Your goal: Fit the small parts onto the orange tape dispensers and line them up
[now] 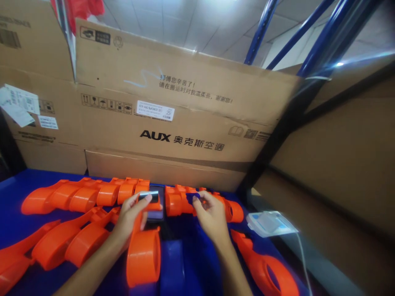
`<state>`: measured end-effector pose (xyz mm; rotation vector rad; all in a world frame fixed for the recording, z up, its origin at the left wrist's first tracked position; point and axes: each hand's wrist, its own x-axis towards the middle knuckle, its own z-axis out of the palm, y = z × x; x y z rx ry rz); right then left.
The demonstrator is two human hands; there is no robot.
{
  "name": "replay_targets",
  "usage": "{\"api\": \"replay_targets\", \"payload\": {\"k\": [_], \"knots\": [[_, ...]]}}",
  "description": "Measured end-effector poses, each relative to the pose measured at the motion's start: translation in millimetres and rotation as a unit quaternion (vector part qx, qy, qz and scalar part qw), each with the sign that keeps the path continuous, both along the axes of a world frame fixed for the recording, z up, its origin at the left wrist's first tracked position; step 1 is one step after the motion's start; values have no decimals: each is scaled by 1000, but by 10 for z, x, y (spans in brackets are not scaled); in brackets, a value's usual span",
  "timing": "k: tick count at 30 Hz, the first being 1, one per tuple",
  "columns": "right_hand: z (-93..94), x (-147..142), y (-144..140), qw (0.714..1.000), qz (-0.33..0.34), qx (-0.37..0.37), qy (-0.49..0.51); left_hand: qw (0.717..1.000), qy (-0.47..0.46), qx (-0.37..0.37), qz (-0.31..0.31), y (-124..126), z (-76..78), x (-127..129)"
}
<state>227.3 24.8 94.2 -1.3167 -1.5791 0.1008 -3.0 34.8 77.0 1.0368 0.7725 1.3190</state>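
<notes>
My left hand (131, 211) is closed around the upper end of an orange tape dispenser (143, 257). Its broad ring hangs below the hand, and the held end carries a black strip with a pale, toothed edge. My right hand (212, 213) pinches a small dark blue piece (193, 198) between thumb and fingers, a short way to the right of the dispenser. Behind and between the hands lies a dark tray-like box (158, 213), partly covered by the left hand. More orange dispensers (83, 199) lie in rows left of it, with others (173, 201) behind my right hand.
All this lies on a blue surface (18, 185). Large cardboard boxes (185, 123) stand behind it like a wall, beside dark blue rack posts (277, 123). A clear plastic case (271, 224) with a cable is at the right edge. Another orange dispenser (265, 267) lies front right.
</notes>
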Motion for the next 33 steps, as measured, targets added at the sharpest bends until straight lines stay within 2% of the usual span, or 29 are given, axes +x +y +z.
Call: {"api": "replay_targets", "payload": {"k": [4, 8, 11, 14, 19, 23, 25, 28, 33], "knots": [[12, 256, -1, 991, -10, -98, -87, 1000, -9, -19, -20, 54, -10, -35], [-43, 387, -63, 963, 33, -216, -156, 994, -63, -65, -55, 98, -10, -117], [-104, 400, -79, 954, 59, -244, -161, 985, -101, -117, -78, 114, 2, -186], [-114, 397, -59, 955, 64, -248, -150, 987, -87, -114, -72, 131, 8, -220], [15, 363, -41, 964, 57, -221, -136, 995, -40, -83, -48, 106, 15, -136], [87, 141, -105, 978, 128, -144, -77, 999, 20, -30, 12, 27, -32, -8], [84, -26, -156, 980, 169, -99, -36, 999, 51, -3, -5, 4, -82, 36], [53, -242, -218, 976, 210, -45, -46, 995, 81, 22, -46, 6, -161, 69], [-18, -416, -235, 968, 239, -14, -72, 992, 97, 41, -76, 30, -215, 87]]}}
